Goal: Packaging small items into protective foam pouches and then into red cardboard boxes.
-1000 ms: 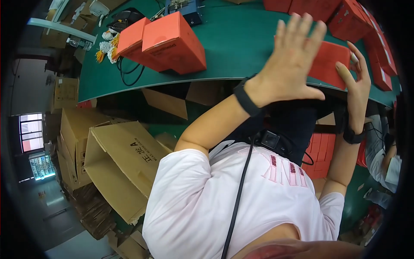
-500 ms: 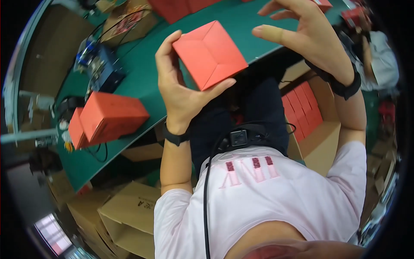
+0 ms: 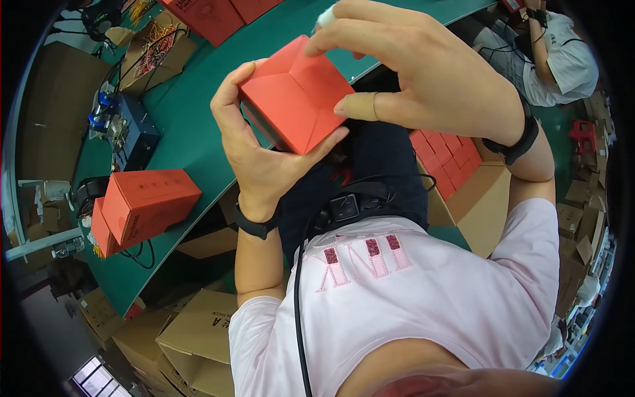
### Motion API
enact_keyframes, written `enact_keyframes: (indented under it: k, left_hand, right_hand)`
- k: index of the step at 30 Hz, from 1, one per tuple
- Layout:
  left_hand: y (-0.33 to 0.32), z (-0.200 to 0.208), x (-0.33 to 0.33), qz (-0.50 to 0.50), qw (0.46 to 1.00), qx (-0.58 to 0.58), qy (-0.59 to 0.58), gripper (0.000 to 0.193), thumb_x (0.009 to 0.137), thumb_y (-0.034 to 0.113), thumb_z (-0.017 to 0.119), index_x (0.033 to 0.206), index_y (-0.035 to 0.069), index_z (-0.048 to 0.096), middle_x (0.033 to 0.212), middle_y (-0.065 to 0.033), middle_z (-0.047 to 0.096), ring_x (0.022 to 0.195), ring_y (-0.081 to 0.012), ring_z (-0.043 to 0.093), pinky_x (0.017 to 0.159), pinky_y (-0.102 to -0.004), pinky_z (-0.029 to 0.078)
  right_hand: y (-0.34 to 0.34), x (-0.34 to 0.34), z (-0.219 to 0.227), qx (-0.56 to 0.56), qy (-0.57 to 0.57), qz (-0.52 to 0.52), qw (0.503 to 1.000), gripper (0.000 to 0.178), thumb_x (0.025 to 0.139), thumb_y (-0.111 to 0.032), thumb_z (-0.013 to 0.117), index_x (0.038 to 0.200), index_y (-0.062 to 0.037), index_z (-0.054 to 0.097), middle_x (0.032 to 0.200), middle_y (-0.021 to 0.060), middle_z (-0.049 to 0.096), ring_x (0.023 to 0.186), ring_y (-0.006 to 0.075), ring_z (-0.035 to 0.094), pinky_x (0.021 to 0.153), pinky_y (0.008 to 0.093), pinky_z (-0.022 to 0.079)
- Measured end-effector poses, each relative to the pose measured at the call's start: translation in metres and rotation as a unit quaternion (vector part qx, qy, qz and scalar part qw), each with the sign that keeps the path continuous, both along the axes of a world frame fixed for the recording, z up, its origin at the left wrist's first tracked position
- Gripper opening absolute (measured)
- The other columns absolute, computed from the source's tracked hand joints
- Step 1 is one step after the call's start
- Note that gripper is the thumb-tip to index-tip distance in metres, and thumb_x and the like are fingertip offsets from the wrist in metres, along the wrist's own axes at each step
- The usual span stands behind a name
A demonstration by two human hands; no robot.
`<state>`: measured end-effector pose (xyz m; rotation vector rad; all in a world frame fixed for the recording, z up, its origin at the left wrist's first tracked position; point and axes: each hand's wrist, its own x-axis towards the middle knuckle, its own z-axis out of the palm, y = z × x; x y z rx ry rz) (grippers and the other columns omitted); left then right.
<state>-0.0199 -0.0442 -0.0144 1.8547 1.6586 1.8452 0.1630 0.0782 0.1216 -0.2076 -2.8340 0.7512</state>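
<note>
My left hand (image 3: 254,149) is wrapped around a red cardboard box (image 3: 284,99), held above the near edge of the green table. The box's folded end faces up, its creased panels dipping inward. My right hand (image 3: 423,73) spans the right side of that end. Its index fingertip touches the far corner and its thumb presses the right corner. The thumb wears a tan covering, and another fingertip a white one. To the left, two more red boxes (image 3: 149,205) lie side by side on the green table (image 3: 182,126).
A blue bench device (image 3: 135,132) and an open carton of small items (image 3: 155,53) stand at the left. More red boxes (image 3: 205,16) sit at the back. By my right leg, an open carton (image 3: 479,205) holds several red boxes. A co-worker (image 3: 569,56) sits far right.
My right hand has come down and left onto the box, where its fingers now touch the folded end. The end panels dip inward more. The whole view has shifted slightly.
</note>
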Motion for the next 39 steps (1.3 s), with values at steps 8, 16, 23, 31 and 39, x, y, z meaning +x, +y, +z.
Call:
enact_keyframes:
  k: [8, 16, 23, 31, 39]
  left_hand:
    - [0.036, -0.003, 0.032, 0.179, 0.981, 0.026, -0.074, 0.118, 0.075, 0.013, 0.088, 0.157, -0.005, 0.005, 0.155, -0.0277, 0.026, 0.145, -0.0361, 0.031, 0.119, -0.0444, 0.024]
    - [0.017, 0.028, -0.009, 0.060, 0.997, -0.012, -0.038, 0.134, 0.067, 0.026, 0.094, 0.160, 0.000, 0.001, 0.148, -0.0240, 0.039, 0.141, -0.0345, 0.039, 0.120, -0.0464, 0.026]
    - [0.060, 0.026, -0.042, -0.272, 0.939, -0.135, -0.161, 0.121, 0.063, 0.020, 0.094, 0.158, 0.001, 0.021, 0.141, -0.0167, 0.053, 0.127, -0.0252, 0.056, 0.108, -0.0373, 0.046]
    - [0.070, 0.032, -0.018, -0.206, 0.955, -0.132, -0.169, 0.107, 0.063, 0.023, 0.096, 0.148, 0.003, 0.035, 0.132, -0.0143, 0.057, 0.120, -0.0241, 0.060, 0.103, -0.0385, 0.048]
    - [0.074, 0.043, 0.002, -0.179, 0.978, -0.104, -0.039, 0.099, 0.057, 0.028, 0.099, 0.136, 0.006, 0.042, 0.125, -0.0124, 0.061, 0.113, -0.0261, 0.063, 0.098, -0.0385, 0.050]
  right_hand:
    - [0.021, -0.052, -0.052, -0.041, 0.071, -0.158, 0.984, 0.069, 0.085, -0.054, 0.069, 0.116, 0.0070, 0.059, 0.095, 0.0296, 0.067, 0.085, 0.0432, 0.067, 0.074, 0.0458, 0.053]
    - [0.095, -0.048, -0.065, -0.225, 0.061, 0.042, 0.971, 0.066, 0.081, -0.009, 0.070, 0.145, -0.0147, 0.054, 0.130, 0.0110, 0.062, 0.119, 0.0228, 0.059, 0.103, 0.0355, 0.047]
    - [0.071, -0.037, -0.041, 0.055, 0.128, 0.064, 0.988, 0.061, 0.081, 0.005, 0.061, 0.140, -0.0118, 0.057, 0.135, 0.0154, 0.062, 0.124, 0.0308, 0.059, 0.106, 0.0415, 0.047]
    - [0.061, -0.021, -0.013, 0.049, 0.091, -0.069, 0.992, 0.038, 0.083, -0.006, 0.064, 0.121, -0.0020, 0.062, 0.109, 0.0168, 0.070, 0.102, 0.0324, 0.067, 0.089, 0.0401, 0.054]
    - [0.059, -0.004, -0.010, 0.105, 0.116, -0.048, 0.987, 0.050, 0.072, -0.020, 0.076, 0.115, 0.0001, 0.060, 0.097, 0.0174, 0.066, 0.090, 0.0296, 0.066, 0.078, 0.0387, 0.054]
